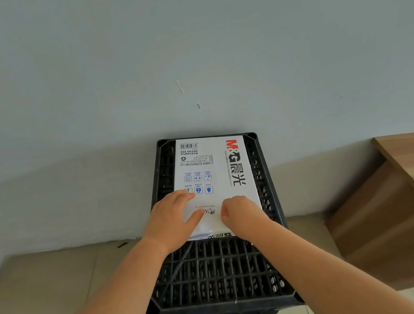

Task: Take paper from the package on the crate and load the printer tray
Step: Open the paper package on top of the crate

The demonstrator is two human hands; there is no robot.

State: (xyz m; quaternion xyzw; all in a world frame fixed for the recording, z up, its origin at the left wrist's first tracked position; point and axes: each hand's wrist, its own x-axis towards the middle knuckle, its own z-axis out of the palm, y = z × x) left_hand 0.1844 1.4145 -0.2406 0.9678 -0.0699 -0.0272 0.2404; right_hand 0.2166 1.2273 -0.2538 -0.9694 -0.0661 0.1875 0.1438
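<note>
Seen from above, a white paper package (215,180) lies flat on a black slatted crate (218,271) at centre frame, against a pale wall. The left hand (172,216) rests spread on its near end; the right hand (239,212) curls closed on the wrapper's near edge. Judged step: opening the wrapper; next, sheets must slide out. A wooden cabinet (409,206) stands right; no printer shows
</note>
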